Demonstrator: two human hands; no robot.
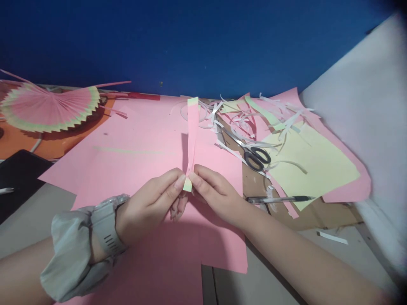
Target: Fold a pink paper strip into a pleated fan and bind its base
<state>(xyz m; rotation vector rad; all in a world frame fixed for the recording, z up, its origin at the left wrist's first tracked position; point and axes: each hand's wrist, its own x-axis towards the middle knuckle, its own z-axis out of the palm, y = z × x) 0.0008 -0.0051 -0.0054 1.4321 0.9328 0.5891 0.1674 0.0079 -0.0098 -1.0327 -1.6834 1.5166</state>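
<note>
The left hand (159,192) and the right hand (218,192) both pinch one folded pink strip (192,133) near its lower end. Most of the strip stands above the grip, and one short yellow-green end comes out below. Under the strip are at least two pink sheets (140,169). To the strip's right lie one pair of scissors (246,149) and one pen (278,199); to its left is one pleated fan (52,110).

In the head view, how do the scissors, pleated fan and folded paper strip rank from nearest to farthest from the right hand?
From the right hand:
1. Folded paper strip: in its fingertips.
2. Scissors: ahead, slightly right.
3. Pleated fan: far left.
</note>
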